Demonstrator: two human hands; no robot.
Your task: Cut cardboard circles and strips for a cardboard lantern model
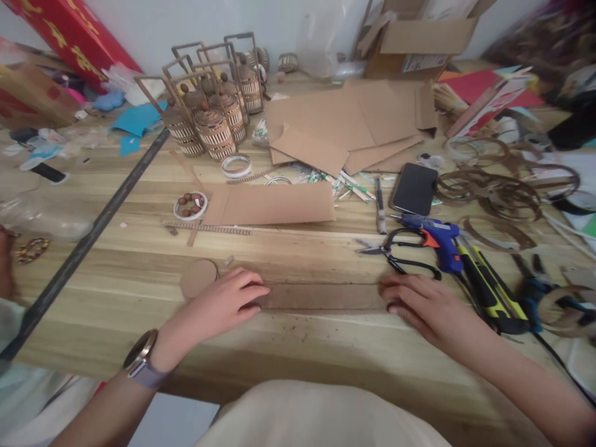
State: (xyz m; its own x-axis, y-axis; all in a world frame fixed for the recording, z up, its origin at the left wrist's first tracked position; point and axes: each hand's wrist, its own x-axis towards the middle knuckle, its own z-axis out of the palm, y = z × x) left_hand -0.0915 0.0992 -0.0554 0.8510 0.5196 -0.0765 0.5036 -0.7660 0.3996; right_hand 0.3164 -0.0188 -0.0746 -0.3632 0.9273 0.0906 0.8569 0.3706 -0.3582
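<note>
A long, narrow strip of brown cardboard (326, 298) lies flat on the wooden table in front of me. Its left end is between the fingers and thumb of my left hand (233, 295), which wears a watch at the wrist. At the other end, my right hand (414, 301) pinches the strip in the same way. Just left of my left hand is a round cardboard disc (198, 278), partly covered by that hand. Black-handled scissors (393, 251) rest beyond my right hand, blades pointing left. Dark crumbs are scattered on the table below the strip.
Several small lanterns (216, 133) with handles stand at the back left. Cardboard sheets (335, 118) lie behind a cardboard piece (279, 203). To the right are a blue glue gun (440, 239), a yellow-black cutter (493, 292), pliers (535, 285) and a phone (413, 188). A person's arm shows far left.
</note>
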